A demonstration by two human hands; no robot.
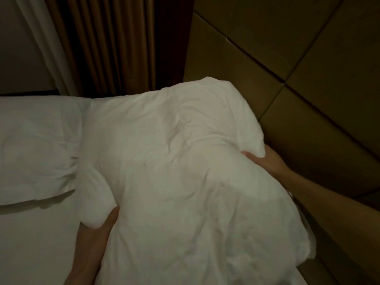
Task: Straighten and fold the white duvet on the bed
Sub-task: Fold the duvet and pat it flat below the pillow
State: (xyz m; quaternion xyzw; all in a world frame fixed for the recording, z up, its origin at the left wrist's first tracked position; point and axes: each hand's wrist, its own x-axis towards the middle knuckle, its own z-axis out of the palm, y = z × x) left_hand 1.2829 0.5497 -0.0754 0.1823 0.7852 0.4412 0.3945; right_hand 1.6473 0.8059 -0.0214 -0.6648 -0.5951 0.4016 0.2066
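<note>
Head view: your left hand (98, 227) grips the near left edge of the white duvet (185, 171), thumb curled up over the fabric. Your right hand (265, 159) holds the far right edge, thumb on top. The duvet sits bunched on the bed (37, 243), against the padded headboard (318, 89), just beside a pillow (35, 149).

Before you the duvet (185, 161) lies bunched on the bed (41, 243), your left hand (98, 229) at its near-left edge, your right hand (265, 159) at its right edge, a pillow (35, 153) to its left, the headboard (308, 79) to its right and the curtain (102, 44) behind.
</note>
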